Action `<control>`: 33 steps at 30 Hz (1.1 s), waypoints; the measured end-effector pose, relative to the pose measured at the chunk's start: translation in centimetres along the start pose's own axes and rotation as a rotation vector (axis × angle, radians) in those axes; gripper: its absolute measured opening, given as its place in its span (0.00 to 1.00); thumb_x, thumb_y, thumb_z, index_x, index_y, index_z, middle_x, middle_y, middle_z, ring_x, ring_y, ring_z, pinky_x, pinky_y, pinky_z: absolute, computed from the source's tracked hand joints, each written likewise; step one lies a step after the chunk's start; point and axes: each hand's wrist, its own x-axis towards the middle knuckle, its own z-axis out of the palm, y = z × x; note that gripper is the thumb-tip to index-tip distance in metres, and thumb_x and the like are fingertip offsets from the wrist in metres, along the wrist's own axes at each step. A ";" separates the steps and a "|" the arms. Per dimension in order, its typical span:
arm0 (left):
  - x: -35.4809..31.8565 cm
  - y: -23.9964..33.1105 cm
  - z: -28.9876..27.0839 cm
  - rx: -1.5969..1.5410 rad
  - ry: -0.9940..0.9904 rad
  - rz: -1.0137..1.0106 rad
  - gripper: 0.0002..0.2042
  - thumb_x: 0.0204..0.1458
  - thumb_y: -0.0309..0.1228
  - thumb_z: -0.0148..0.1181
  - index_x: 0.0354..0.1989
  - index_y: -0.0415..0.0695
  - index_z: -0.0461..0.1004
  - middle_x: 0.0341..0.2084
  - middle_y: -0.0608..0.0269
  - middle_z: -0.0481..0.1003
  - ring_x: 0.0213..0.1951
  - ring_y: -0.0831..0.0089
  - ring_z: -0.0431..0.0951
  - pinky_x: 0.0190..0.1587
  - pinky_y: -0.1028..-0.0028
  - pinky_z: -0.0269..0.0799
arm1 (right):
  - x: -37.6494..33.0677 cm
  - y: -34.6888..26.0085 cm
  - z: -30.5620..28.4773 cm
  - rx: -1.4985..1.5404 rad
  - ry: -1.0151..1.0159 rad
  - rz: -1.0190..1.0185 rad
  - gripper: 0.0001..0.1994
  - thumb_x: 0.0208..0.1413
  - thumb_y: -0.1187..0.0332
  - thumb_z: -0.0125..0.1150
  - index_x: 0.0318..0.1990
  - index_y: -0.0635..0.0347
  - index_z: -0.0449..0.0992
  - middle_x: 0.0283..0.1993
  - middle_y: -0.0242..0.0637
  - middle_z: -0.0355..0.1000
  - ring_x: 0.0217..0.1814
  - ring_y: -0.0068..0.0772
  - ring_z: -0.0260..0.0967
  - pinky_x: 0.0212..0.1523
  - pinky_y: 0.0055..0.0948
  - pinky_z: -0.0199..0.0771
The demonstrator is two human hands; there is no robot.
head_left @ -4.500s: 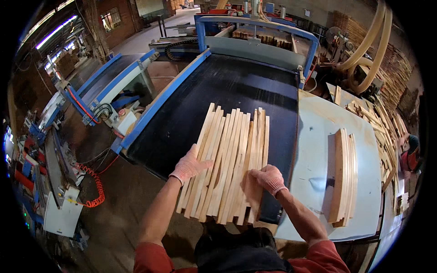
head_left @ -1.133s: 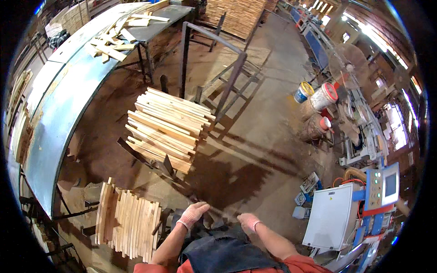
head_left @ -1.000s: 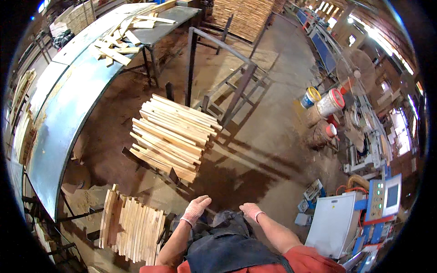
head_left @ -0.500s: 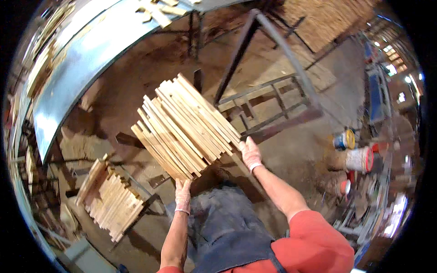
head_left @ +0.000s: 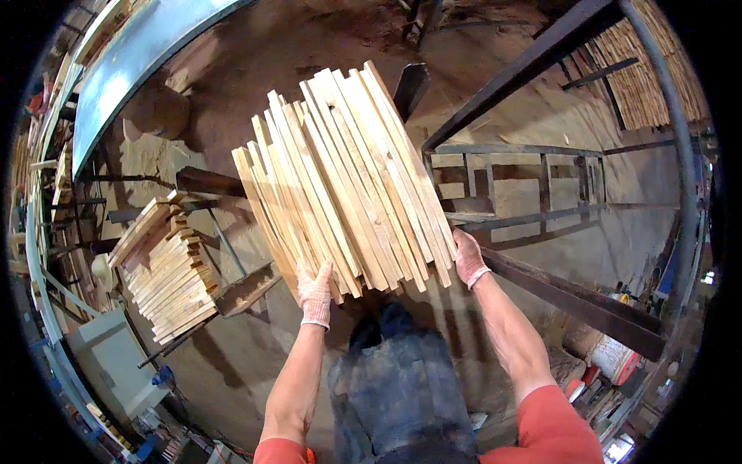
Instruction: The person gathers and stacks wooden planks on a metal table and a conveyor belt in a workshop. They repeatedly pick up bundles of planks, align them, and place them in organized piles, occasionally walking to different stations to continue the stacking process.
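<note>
A wide layer of pale wooden strips [head_left: 352, 182] lies side by side in front of me, their ends uneven. My left hand [head_left: 314, 294], in a whitish work glove, grips the near left corner, thumb on top. At the near right edge my right hand [head_left: 468, 258], also gloved, is closed round the outermost strip. The fingers beneath the wood are hidden. Dark metal bars [head_left: 412, 89] stick out past the layer on its far right and left sides; whether the strips rest on them I cannot tell.
To the left, a second stack of wooden strips [head_left: 174, 282] sits on a metal stand. A dark metal frame [head_left: 576, 305] stands close on the right. Buckets [head_left: 614, 359] lie beyond it at lower right. A shiny blue-grey table [head_left: 158, 58] curves along the upper left.
My view has turned, and the layer of strips appears larger and points more straight ahead. The metal frame now shows closer on my right. Both hands keep hold of the strips.
</note>
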 end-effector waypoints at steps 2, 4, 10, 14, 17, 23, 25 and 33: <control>0.2 -0.8 0.5 0.001 0.031 0.014 0.50 0.59 0.49 0.77 0.82 0.33 0.58 0.73 0.40 0.70 0.71 0.51 0.73 0.73 0.59 0.67 | -0.3 -0.5 0.5 0.084 -0.024 0.011 0.28 0.77 0.46 0.56 0.65 0.62 0.82 0.62 0.36 0.82 0.63 0.31 0.78 0.68 0.36 0.74; 0.3 -1.4 1.1 -0.020 0.077 0.050 0.52 0.57 0.52 0.79 0.81 0.33 0.59 0.72 0.39 0.69 0.71 0.50 0.72 0.74 0.58 0.67 | -0.8 -0.9 1.2 0.100 -0.120 -0.030 0.34 0.78 0.40 0.52 0.71 0.63 0.78 0.69 0.38 0.79 0.70 0.31 0.74 0.72 0.33 0.72; -0.1 -1.9 2.2 0.063 0.103 0.099 0.55 0.53 0.59 0.80 0.79 0.33 0.61 0.70 0.35 0.70 0.71 0.44 0.71 0.74 0.54 0.66 | -2.2 -0.9 1.9 -0.113 -0.078 -0.045 0.37 0.79 0.37 0.48 0.74 0.63 0.76 0.72 0.37 0.77 0.72 0.29 0.73 0.74 0.33 0.70; -1.3 -1.7 1.7 0.118 0.101 0.157 0.54 0.52 0.57 0.80 0.78 0.34 0.61 0.69 0.36 0.71 0.71 0.44 0.72 0.73 0.54 0.67 | -2.7 -0.5 1.9 0.000 -0.022 -0.015 0.36 0.80 0.39 0.50 0.75 0.63 0.75 0.72 0.35 0.77 0.71 0.27 0.73 0.74 0.32 0.70; -1.9 -1.1 1.6 0.167 0.084 0.107 0.53 0.52 0.55 0.80 0.78 0.34 0.61 0.69 0.37 0.71 0.70 0.45 0.72 0.73 0.54 0.68 | -3.4 -1.5 1.9 0.025 -0.042 0.026 0.33 0.81 0.42 0.49 0.75 0.63 0.74 0.72 0.34 0.77 0.73 0.27 0.73 0.75 0.33 0.70; -5.0 0.3 2.1 0.178 0.068 0.058 0.47 0.51 0.44 0.80 0.77 0.37 0.64 0.67 0.42 0.71 0.69 0.50 0.73 0.73 0.56 0.70 | -7.4 -4.4 0.1 -0.458 -0.180 -0.195 0.32 0.86 0.48 0.36 0.77 0.65 0.71 0.75 0.39 0.74 0.76 0.30 0.70 0.79 0.34 0.66; -7.8 -0.7 1.7 0.138 0.077 -0.016 0.45 0.52 0.38 0.78 0.77 0.38 0.64 0.67 0.45 0.71 0.69 0.52 0.73 0.72 0.57 0.70 | -9.7 -3.2 -0.8 -0.325 -0.181 -0.016 0.32 0.85 0.46 0.36 0.78 0.64 0.70 0.74 0.38 0.74 0.75 0.30 0.70 0.78 0.35 0.67; -8.6 -11.0 -0.4 0.038 0.153 -0.294 0.19 0.61 0.38 0.72 0.52 0.39 0.75 0.38 0.62 0.78 0.40 0.68 0.78 0.48 0.63 0.78 | -11.8 1.9 -5.8 -0.100 -0.069 0.251 0.34 0.83 0.41 0.41 0.72 0.65 0.76 0.70 0.36 0.78 0.67 0.33 0.75 0.73 0.37 0.72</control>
